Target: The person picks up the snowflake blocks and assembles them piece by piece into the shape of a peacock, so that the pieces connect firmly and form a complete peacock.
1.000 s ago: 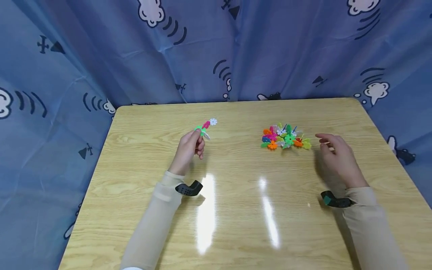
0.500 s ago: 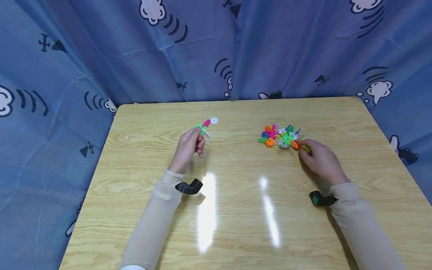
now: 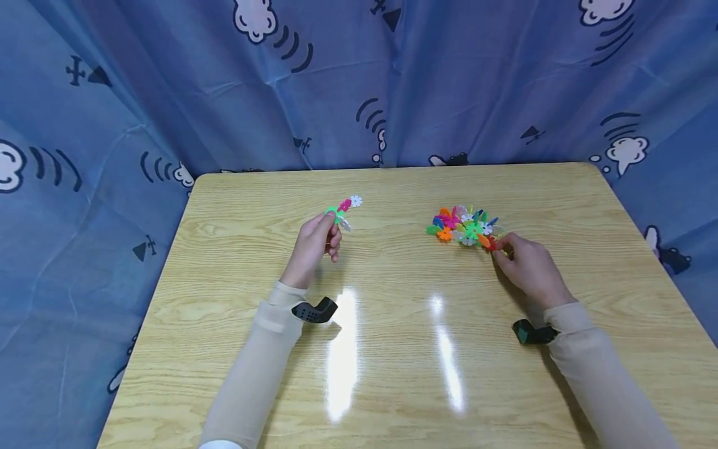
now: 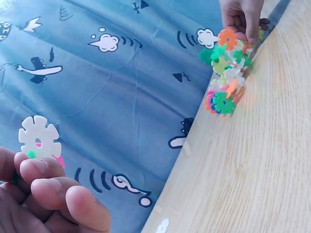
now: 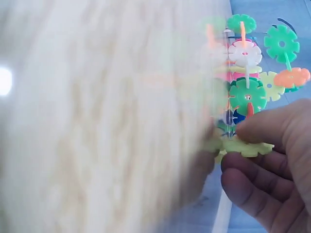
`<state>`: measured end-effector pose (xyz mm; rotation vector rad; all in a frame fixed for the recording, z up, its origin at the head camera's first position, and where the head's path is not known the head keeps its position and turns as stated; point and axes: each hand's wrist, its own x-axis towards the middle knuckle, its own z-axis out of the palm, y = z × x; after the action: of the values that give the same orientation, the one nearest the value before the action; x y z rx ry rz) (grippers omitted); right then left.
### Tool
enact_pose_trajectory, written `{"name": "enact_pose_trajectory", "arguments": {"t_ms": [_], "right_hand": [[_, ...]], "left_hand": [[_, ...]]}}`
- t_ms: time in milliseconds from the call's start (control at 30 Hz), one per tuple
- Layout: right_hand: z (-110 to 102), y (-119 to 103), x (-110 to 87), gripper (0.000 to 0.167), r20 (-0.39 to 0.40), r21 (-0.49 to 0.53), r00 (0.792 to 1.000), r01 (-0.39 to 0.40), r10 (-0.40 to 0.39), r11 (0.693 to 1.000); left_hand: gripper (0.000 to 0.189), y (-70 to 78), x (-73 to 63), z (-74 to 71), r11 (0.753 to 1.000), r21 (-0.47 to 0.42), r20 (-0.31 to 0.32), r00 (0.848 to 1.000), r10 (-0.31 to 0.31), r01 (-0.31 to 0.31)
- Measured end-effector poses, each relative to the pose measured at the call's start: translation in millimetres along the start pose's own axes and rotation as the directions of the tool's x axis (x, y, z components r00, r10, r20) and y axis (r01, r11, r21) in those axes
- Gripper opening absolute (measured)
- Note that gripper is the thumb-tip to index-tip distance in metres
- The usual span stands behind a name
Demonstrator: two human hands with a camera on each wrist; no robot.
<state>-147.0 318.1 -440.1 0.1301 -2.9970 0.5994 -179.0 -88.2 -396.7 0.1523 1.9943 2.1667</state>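
My left hand (image 3: 314, 246) pinches a green snowflake disc (image 3: 339, 214) above the table. Joined to it are a pink disc (image 3: 344, 205) and a white disc (image 4: 40, 137), with a pale clear disc (image 3: 344, 223) lower down. My right hand (image 3: 530, 268) is at the right end of a pile of colourful snowflake discs (image 3: 473, 230). Between its thumb and curled fingers lies a yellow disc (image 5: 249, 147), seen in the right wrist view. A red disc (image 3: 490, 244) stands by the fingertips, close to an orange disc (image 3: 483, 241). The fingers partly cover that end.
The pile stands toward the back right of the wooden table (image 3: 392, 268), some way from the left hand. Behind the table's back edge hangs a blue patterned curtain (image 3: 336, 81). Black wrist cameras (image 3: 314, 310) sit on both cuffs.
My right hand has come in from the right onto the pile's right end. The pile has shifted slightly left. The left hand keeps its place and still holds the joined discs.
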Motion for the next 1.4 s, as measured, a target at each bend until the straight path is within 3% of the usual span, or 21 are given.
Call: {"name": "enact_pose_trajectory", "arguments": {"t_ms": [200, 300, 367, 433, 600, 767, 900, 1100, 1400], "right_hand": [[-11.1, -4.8, -8.5, 0.023, 0.016, 0.044, 0.999, -0.033, 0.032, 0.998], [-27.6, -20.3, -16.1, 0.034, 0.047, 0.140, 0.995, -0.094, 0.088, 0.986], [-37.8, -39.6, -17.3, 0.038, 0.071, 0.253, 0.991, -0.131, 0.117, 0.959], [-43.3, -63.2, -14.5, 0.036, 0.076, 0.387, 0.991, -0.130, 0.109, 0.913], [-41.6, -122.5, 0.1, 0.028, 0.051, 0.645, 0.999, -0.048, 0.020, 0.762], [-26.4, -167.1, 16.8, 0.026, 0.099, 0.779, 0.992, -0.031, -0.074, 0.626], [-10.4, -189.5, 27.8, 0.027, 0.179, 0.817, 0.979, -0.090, -0.102, 0.570], [5.9, -201.4, 33.7, 0.023, 0.175, 0.830, 0.976, -0.073, -0.133, 0.554], [13.7, -204.8, 33.6, 0.016, 0.130, 0.818, 0.970, 0.012, -0.205, 0.576]], "left_hand": [[0.035, 0.3, 1.0, 0.6, 1.000, -0.007, 0.015, 1.000, 0.002, -0.002], [0.035, 0.8, 1.8, 1.6, 1.000, 0.006, 0.052, 0.999, 0.004, -0.004], [0.036, 1.3, 1.9, 1.6, 1.000, 0.010, 0.070, 0.998, 0.010, -0.011], [0.036, 1.6, 1.8, 1.2, 1.000, 0.013, 0.077, 0.997, 0.014, -0.015], [0.034, 1.7, 0.8, -0.1, 1.000, 0.017, 0.108, 0.994, 0.001, -0.003], [0.032, 0.9, -1.2, -0.7, 0.999, 0.031, 0.158, 0.987, 0.011, -0.016], [0.031, 1.2, -2.1, -0.6, 0.999, 0.026, 0.185, 0.982, 0.031, -0.036], [0.033, 3.0, -1.9, -2.2, 0.998, 0.015, 0.219, 0.974, 0.052, -0.056], [0.032, 3.4, -2.4, -4.2, 0.999, -0.013, 0.284, 0.958, 0.048, -0.046]]}}
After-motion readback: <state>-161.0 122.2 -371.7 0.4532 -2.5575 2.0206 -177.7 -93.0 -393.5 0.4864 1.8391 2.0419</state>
